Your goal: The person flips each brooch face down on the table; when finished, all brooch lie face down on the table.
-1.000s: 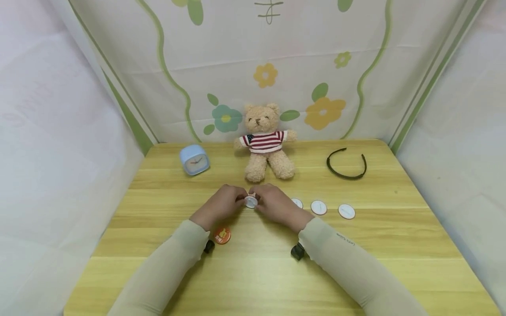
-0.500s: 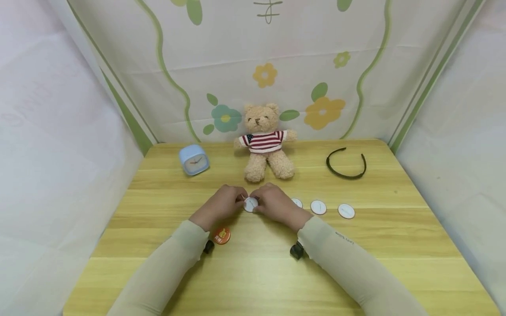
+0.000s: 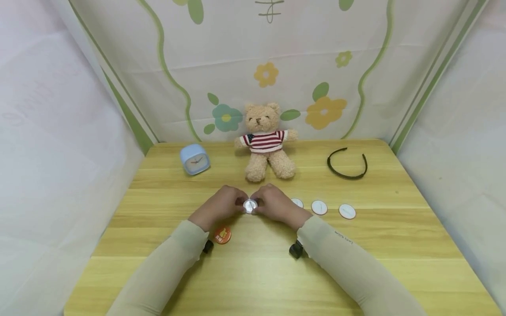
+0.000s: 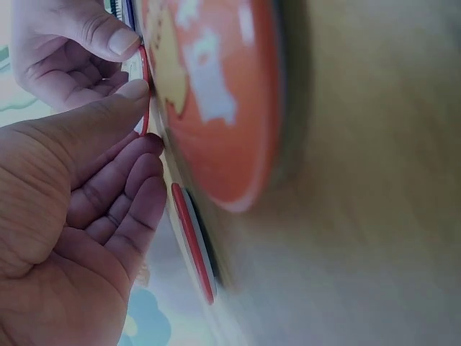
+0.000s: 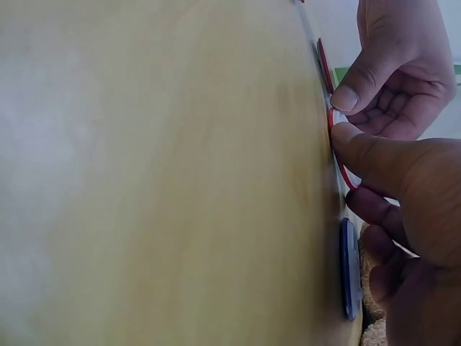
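Note:
Between the fingertips of both hands is a small round pin badge (image 3: 250, 206), its pale back facing up and its red rim seen edge-on in the wrist views. My left hand (image 3: 223, 202) pinches its left side, thumb on the near face. From the right, my right hand (image 3: 276, 204) pinches the same badge, with the thumb (image 5: 347, 134) over its back. The two thumbs lie close together. Below my left wrist an orange badge (image 3: 222, 235) with a yellow thumbs-up lies face up; it looms large in the left wrist view.
Several white-backed badges (image 3: 319, 207) lie in a row to the right, one partly behind my right hand. A teddy bear (image 3: 264, 142) sits at the back, between a blue clock (image 3: 195, 159) and a black headband (image 3: 348, 176). Fabric walls surround the wooden table (image 3: 253, 281).
The badge between my hands has changed its tilt, and its back now catches bright light. Both hands stay in nearly the same place, with small finger shifts.

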Demonstrator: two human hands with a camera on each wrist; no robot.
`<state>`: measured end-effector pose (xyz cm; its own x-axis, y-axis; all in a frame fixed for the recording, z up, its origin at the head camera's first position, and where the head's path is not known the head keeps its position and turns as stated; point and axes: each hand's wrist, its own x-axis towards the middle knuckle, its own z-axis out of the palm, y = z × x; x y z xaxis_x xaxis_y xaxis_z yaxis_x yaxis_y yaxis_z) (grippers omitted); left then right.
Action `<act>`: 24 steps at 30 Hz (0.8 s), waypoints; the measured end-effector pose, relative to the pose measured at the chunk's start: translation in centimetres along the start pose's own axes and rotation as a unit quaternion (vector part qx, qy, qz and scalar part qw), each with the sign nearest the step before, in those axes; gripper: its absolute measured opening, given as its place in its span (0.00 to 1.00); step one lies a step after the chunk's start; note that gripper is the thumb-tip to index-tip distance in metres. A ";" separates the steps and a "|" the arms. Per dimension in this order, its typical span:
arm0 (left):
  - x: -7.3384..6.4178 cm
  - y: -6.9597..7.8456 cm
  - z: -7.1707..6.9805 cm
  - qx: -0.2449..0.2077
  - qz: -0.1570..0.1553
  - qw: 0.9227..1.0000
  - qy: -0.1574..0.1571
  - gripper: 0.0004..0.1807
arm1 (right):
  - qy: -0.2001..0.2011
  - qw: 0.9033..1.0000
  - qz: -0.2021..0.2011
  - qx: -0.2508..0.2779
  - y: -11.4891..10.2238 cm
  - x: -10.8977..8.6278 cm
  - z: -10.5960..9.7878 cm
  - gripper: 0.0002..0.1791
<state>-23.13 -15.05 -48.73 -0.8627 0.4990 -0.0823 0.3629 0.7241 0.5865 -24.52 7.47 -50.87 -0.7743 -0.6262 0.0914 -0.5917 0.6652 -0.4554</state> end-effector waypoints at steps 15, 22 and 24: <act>-3.7 -4.1 -4.0 0.022 -0.066 0.996 0.049 0.31 | -0.031 0.999 0.010 -0.001 -0.1 0.1 0.0 0.21; -4.9 -6.2 -4.5 0.013 -0.081 0.997 0.015 0.30 | -0.040 0.999 0.027 0.002 -0.2 0.1 -0.4 0.21; -4.9 -6.2 -4.2 0.007 -0.073 0.997 0.011 0.27 | -0.042 0.999 0.026 0.003 -0.1 0.1 -0.3 0.21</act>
<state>-22.61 -23.94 -48.58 -0.9145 0.3766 -0.1477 0.2370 0.7948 0.5587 -24.60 7.43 -50.50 -0.7824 -0.6227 -0.0078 -0.5493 0.6960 -0.4625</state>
